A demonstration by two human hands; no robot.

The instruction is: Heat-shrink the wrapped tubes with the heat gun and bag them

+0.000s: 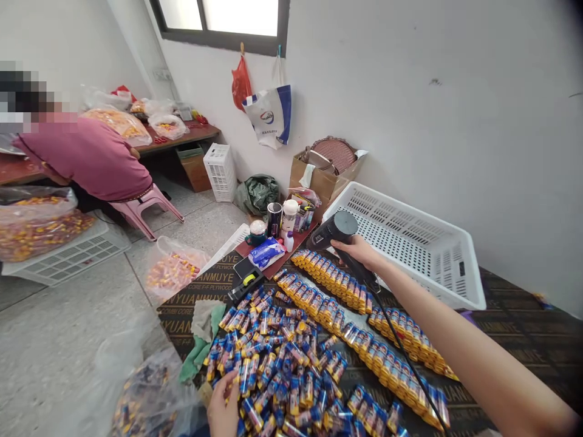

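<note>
My right hand (357,252) is closed around the handle of a black hair dryer (330,230), held above the far rows of small tubes (334,282). Its cord trails down across the rows toward the front. At the left edge of a loose pile of blue and yellow tubes (291,358), my left hand (223,403) has its fingers curled in, the tips against the nearest tubes. What lies between those fingers is hidden. More tubes stand neatly lined up in stacked rows (396,364) to the right of the pile.
A white plastic basket (473,273) stands behind the rows. A tape dispenser (246,285), wipes pack (266,252) and cups (274,218) sit at the far edge. A green cloth (195,358) hangs at the left. Bags of tubes (150,388) rest below; a seated person (91,155) works behind.
</note>
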